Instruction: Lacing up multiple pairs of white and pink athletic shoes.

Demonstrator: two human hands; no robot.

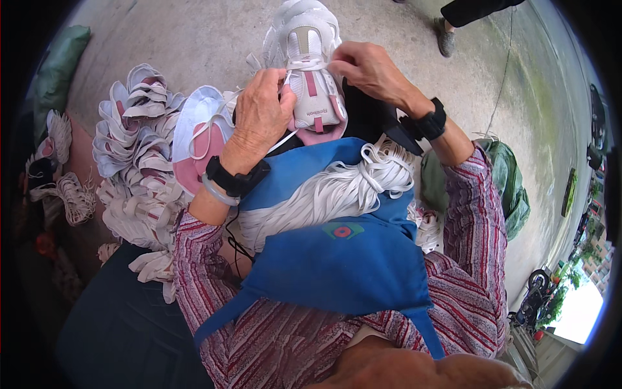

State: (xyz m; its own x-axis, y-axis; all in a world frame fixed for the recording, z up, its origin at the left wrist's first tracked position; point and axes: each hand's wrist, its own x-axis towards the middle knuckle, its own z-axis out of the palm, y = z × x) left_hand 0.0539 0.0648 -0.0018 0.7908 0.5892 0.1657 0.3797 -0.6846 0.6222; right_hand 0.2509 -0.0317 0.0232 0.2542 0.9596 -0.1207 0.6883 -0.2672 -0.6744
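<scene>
In front of me lies a white and pink shoe upper (pixel 312 97), its toe end turned away from me. A white shoelace (pixel 306 65) crosses its tongue and eyelet area. My left hand (pixel 262 110) is closed at the left eyelet edge, thumb and fingers pinching the lace there. At the right edge my right hand (pixel 368 70) is also closed, its fingertips on the lace's other side. A loose lace end hangs below my left hand. On my blue apron (pixel 343 259) rests a thick bundle of white shoelaces (pixel 324 198), tied near its right end.
To the left is a heap of white and pink shoe uppers (pixel 139 142), with more lace bundles (pixel 74 198) beyond. Green sacks (pixel 508 185) stand at the right and far left. Another person's foot (pixel 445 37) is on the concrete floor at the far right.
</scene>
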